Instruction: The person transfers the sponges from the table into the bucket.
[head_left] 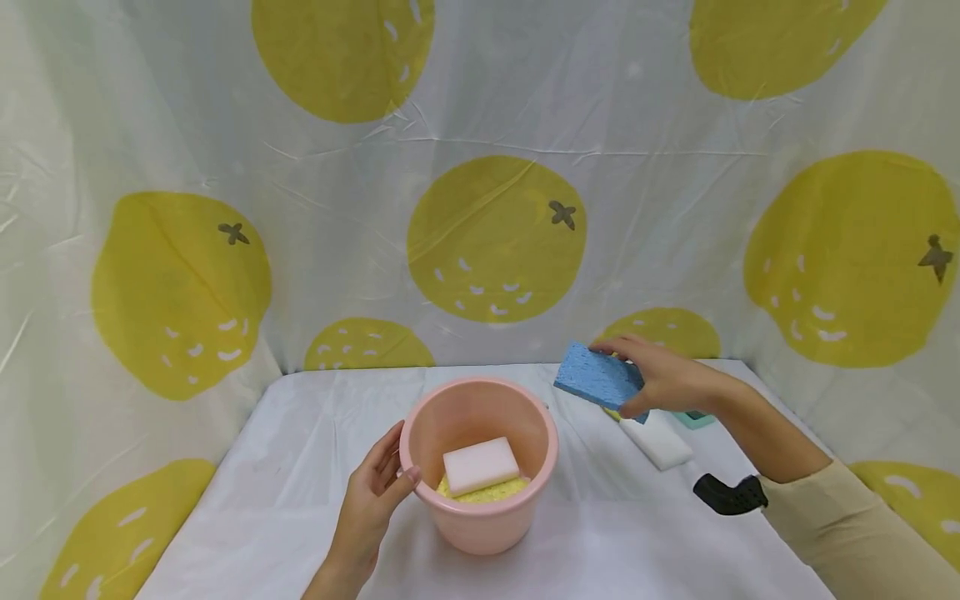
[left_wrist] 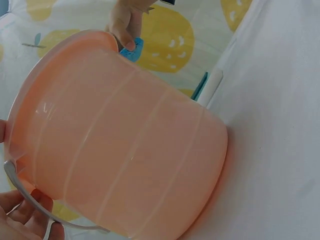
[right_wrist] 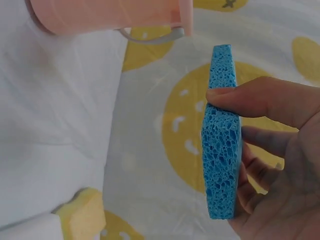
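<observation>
A pink plastic bucket stands upright on the white cloth. My left hand holds its left side, with the thumb at the rim and the fingers around the outside, near the grey bail handle. In the bucket, a pale pink sponge lies tilted on a yellow sponge. Right of the bucket and above the cloth, my right hand pinches a blue sponge between thumb and fingers. The right wrist view shows that blue sponge edge-on, its porous side visible.
Below my right hand lie a white sponge, a teal-edged item and a yellow sponge, partly hidden in the head view. A lemon-print curtain hangs behind the cloth-covered table. A black band sits at my right cuff.
</observation>
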